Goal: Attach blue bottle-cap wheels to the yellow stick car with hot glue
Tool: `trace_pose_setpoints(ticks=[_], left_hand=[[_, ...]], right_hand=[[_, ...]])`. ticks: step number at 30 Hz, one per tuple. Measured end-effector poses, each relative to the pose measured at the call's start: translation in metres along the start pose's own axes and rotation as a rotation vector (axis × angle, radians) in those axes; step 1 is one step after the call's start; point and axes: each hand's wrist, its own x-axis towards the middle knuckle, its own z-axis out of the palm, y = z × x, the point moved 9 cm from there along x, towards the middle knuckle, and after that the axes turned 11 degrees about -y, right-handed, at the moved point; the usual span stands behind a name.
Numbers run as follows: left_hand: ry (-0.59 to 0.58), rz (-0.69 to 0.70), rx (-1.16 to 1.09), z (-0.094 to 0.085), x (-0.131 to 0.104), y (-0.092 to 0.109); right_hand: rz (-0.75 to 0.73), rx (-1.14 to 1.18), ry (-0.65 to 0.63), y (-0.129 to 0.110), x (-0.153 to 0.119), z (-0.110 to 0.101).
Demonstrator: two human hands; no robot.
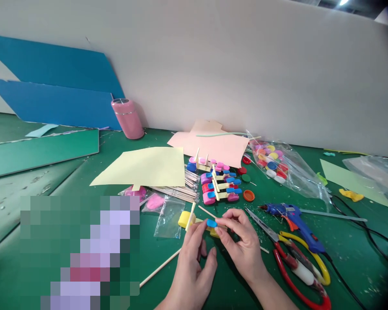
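In the lower centre, the right hand [244,243] pinches a small, smooth blue piece [211,223]; the left hand [192,258] spreads its thumb, its hold unclear. Bare green tabletop [111,150] opens left of centre; metal-bladed scissors [273,234] and a plastic glue gun [298,217], its markings illegible, crowd the lower right.

Under the pale yellow sheet [145,167]: sticks [177,192] partly hidden. Below-right of that sheet, my left fingers [195,234] and right fingers [230,224] mask part of a yellow piece [212,232]. Below-left of it, pixelation blots out tabletop [228,275]; contents unreadable. Left of it, blue boards [61,103], cut by frame edge.
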Motion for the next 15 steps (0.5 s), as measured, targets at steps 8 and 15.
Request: trace_pose_setpoints(ticks=[8, 15], left_hand=[[-0.007, 0.041, 0.044, 0.0018, -0.0016, -0.0002], [-0.003, 0.020, 0.023, 0.0003, 0.0003, -0.0010]], right_hand=[[-0.003, -0.017, 0.014, -0.0019, 0.0014, -0.0012], [0.007, 0.005, 0.006, -0.0006, 0.0013, 0.0000]])
